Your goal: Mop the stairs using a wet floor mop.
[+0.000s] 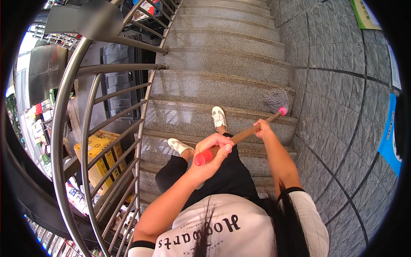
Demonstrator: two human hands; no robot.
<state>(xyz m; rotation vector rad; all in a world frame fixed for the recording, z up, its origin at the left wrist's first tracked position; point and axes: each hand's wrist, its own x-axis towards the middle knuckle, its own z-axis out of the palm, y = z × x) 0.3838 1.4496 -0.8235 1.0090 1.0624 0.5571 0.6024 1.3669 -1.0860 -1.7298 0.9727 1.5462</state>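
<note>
I stand on grey granite stairs [222, 64] looking down. My left hand [212, 148] grips the upper end of a wooden mop handle [242, 135], just below its red end cap [203, 157]. My right hand [263, 129] holds the same handle lower down, closer to the pink collar [282, 111]. The grey string mop head [275, 99] rests on a step at the right side, near the wall. My two white shoes [218, 116] stand on separate steps below me.
A curved steel railing [70, 115] runs down the left side. Beyond it lie a yellow cardboard box [96, 159] and stacked goods. A grey tiled wall [342, 85] rises on the right, with a blue poster [390, 137] and a green one [364, 15].
</note>
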